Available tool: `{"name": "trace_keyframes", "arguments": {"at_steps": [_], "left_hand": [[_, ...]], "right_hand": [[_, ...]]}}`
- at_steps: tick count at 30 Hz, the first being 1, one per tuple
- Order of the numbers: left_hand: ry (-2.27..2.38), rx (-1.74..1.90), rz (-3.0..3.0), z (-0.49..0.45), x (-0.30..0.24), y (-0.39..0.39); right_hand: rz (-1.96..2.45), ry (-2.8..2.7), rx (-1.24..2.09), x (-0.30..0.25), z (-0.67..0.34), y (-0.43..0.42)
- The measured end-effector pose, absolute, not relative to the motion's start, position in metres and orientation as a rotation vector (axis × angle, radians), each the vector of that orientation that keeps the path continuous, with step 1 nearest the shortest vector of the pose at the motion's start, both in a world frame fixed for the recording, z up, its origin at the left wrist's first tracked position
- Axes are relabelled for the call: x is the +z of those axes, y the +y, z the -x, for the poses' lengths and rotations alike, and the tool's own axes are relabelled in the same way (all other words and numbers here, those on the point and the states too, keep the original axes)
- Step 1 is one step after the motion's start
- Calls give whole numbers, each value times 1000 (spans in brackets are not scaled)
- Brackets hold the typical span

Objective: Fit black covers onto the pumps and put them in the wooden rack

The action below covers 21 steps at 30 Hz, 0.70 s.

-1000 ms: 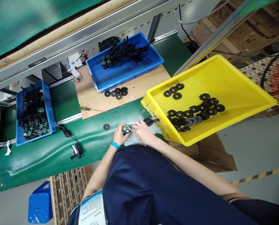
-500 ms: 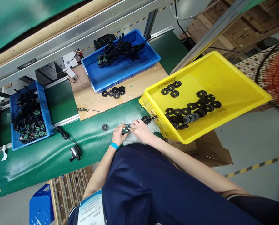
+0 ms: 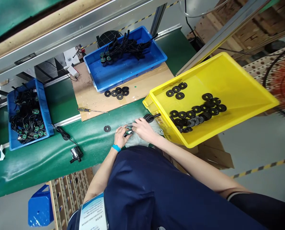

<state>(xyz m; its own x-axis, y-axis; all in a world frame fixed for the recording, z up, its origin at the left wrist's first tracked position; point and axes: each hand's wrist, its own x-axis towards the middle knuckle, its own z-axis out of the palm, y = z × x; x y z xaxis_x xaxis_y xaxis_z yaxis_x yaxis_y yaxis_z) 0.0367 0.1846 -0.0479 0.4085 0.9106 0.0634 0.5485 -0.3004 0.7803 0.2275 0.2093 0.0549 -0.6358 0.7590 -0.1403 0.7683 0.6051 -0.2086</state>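
Note:
Both my hands meet over a pale cloth on the green belt. My left hand pinches a small round motor part with a green board on top. My right hand closes on the same part from the right, fingers curled. The part's black coiled cable lies just beyond my right hand, beside the yellow bin. A single black disc lies on the belt left of my left hand.
The yellow bin holds several black discs. A blue tray with wired parts sits on a cardboard sheet, with black discs and a screwdriver. Another blue tray stands far left. A small pump lies on the belt.
The part has turned in my fingers, so its green top shows less. Both hands stay at the same spot on the cloth. The view has shifted slightly.

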Motion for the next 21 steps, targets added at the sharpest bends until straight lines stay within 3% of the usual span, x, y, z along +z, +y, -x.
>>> {"name": "trace_keyframes", "arguments": {"at_steps": [21], "left_hand": [[1188, 627, -2068, -33, -55, 183]], "right_hand": [[-1349, 2764, -294, 43, -223, 222]]}}
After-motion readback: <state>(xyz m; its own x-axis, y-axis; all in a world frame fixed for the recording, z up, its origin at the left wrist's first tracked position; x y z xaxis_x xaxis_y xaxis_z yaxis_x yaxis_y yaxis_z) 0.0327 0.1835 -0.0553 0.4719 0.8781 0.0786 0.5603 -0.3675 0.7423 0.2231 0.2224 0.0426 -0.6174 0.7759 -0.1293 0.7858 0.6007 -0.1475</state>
